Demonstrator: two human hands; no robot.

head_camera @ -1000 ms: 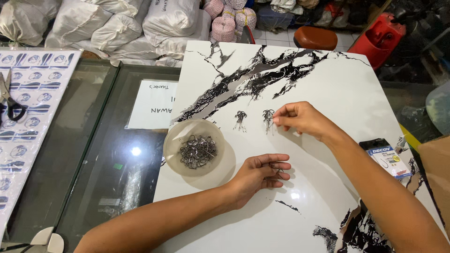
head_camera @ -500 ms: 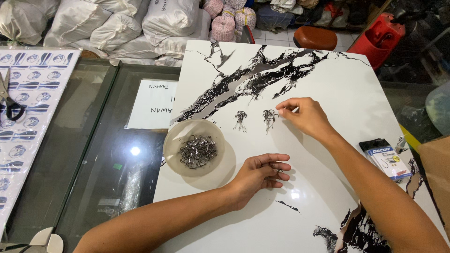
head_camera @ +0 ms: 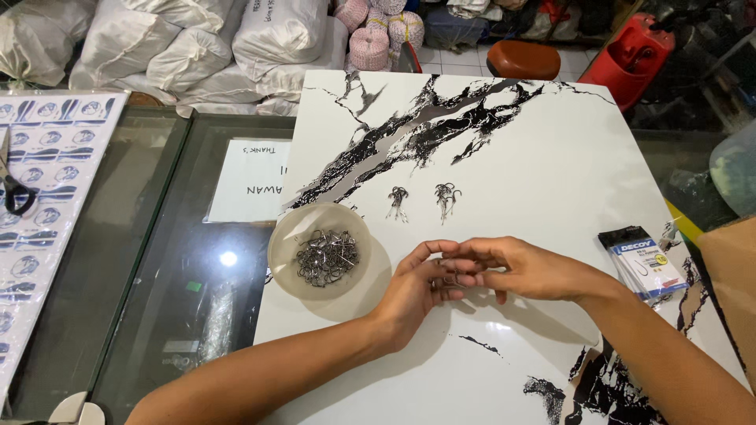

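My left hand (head_camera: 417,290) and my right hand (head_camera: 526,269) meet fingertip to fingertip over the middle of a white tile with black marbling (head_camera: 551,157). A few thin dark fish hooks (head_camera: 450,279) show in the curled fingers of my left hand, and my right fingertips touch them. Whether the right fingers pinch one is hidden. A shallow translucent bowl (head_camera: 285,236) with a heap of fish hooks (head_camera: 326,256) sits just left of my left hand. Two small bunches of hooks (head_camera: 398,202) (head_camera: 446,197) lie on the tile beyond my hands.
A stack of small packets with blue labels (head_camera: 642,262) lies at the tile's right edge. The tile rests on a glass counter (head_camera: 157,260) with a white paper note (head_camera: 252,181) under the glass. A printed sheet (head_camera: 47,181) and scissors (head_camera: 12,189) lie far left. White sacks (head_camera: 197,39) are piled behind.
My right hand has drawn back from the right hook bunch toward me and joined my left hand. My left hand has lifted its fingers to meet it.
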